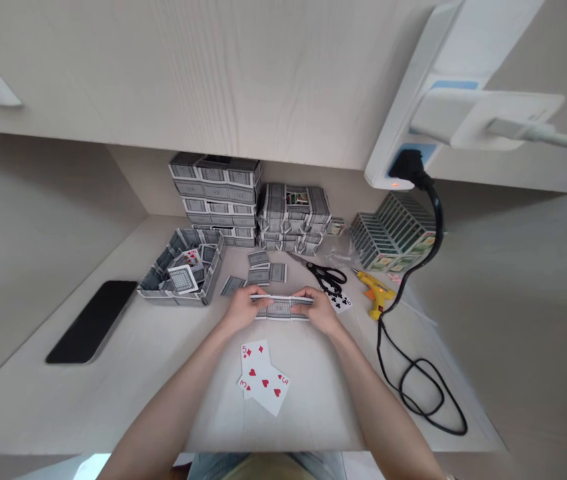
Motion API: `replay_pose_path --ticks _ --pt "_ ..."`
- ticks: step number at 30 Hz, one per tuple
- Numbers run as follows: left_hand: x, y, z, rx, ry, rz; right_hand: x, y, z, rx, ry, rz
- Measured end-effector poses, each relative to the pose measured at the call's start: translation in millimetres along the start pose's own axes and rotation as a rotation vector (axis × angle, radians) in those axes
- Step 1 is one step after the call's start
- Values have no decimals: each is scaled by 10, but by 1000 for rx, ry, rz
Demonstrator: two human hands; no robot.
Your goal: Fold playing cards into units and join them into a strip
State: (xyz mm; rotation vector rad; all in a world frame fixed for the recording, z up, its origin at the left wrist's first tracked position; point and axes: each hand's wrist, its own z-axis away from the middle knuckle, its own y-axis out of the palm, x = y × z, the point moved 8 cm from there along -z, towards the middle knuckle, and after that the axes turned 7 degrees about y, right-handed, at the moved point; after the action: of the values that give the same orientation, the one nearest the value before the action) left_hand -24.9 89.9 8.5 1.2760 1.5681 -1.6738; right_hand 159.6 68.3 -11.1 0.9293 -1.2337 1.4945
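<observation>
A long strip of joined playing cards point(279, 309), grey patterned backs towards me, stands at the middle of the desk. My left hand point(242, 311) grips its left end and my right hand point(322, 309) its right end, thumbs on the near face and fingers over the top edge. Nearer to me lie two face-up cards, a three of hearts point(266, 389) partly over a five of diamonds point(254, 355). Several face-down cards point(259, 275) are scattered just beyond the strip. Beside my right hand, black-handled scissors point(327, 273) rest partly on a face-up clubs card point(342, 302).
An open card-built box point(206, 293) holding loose cards stands at left, near a black phone point(92, 321). Card-built boxes point(220, 193) are stacked behind. At right are a yellow glue gun point(379, 293), its looped black cable point(416, 363) and packed card decks point(388, 233). A power strip point(413, 100) hangs above.
</observation>
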Motion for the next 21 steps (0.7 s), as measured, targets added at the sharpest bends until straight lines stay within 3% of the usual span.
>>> replay_pose_path --ticks 5,10,13,18,21 --pt "-9 -76 11 -111 -13 15 -82 -40 -29 -24 107 -284" --pt "-33 -134 33 -237 -48 209 -42 158 64 199 232 -543" --pt "17 -133 54 -285 -117 379 -20 159 83 168 238 -584" --pt "65 151 101 6 -292 694 -4 128 66 140 217 -622" --pt "56 177 131 36 -299 679 12 182 91 229 225 -617"
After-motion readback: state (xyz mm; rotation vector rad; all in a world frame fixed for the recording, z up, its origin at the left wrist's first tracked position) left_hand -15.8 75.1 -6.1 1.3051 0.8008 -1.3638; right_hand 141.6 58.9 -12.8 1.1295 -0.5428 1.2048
